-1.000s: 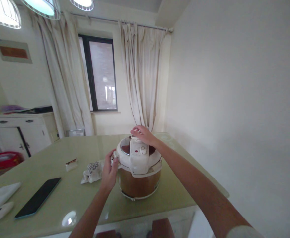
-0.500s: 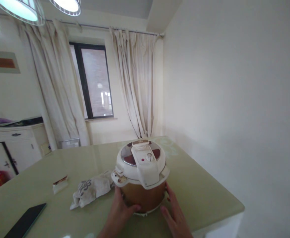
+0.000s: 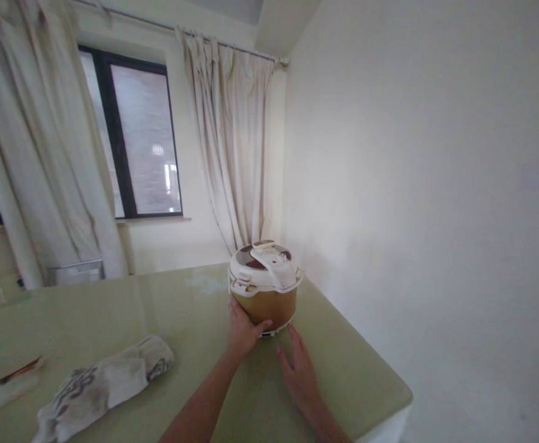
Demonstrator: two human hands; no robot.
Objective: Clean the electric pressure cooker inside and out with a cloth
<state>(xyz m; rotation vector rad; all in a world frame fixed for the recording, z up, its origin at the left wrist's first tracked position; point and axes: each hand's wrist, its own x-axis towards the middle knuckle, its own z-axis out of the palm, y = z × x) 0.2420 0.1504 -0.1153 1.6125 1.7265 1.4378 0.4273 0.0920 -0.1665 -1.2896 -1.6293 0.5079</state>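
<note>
A rice cooker (image 3: 275,307) with a white lid and a gold-brown body stands upright on the far part of the green table, near the right wall. My left hand (image 3: 246,329) lies against the cooker's lower left side, its thumb spread across the front near the base and its fingers partly hidden along the side. At the lower right front, my right hand (image 3: 299,369) is open with fingers stretched forward. Its fingertips are at or just short of the base; contact cannot be made out. Neither hand is wrapped round the cooker.
On the left of the green table (image 3: 195,369) lies a crumpled pale cloth (image 3: 107,384) with dark print. Beyond it is a small white packet (image 3: 15,381) with a brown edge. A curtain (image 3: 232,135), a window (image 3: 144,141) and a white wall (image 3: 399,215) bound the table.
The cooker has moved away from me toward the far corner, apart from the cloth. Both arms reach further out, and the right hand has slipped back from its side. The view has turned right.
</note>
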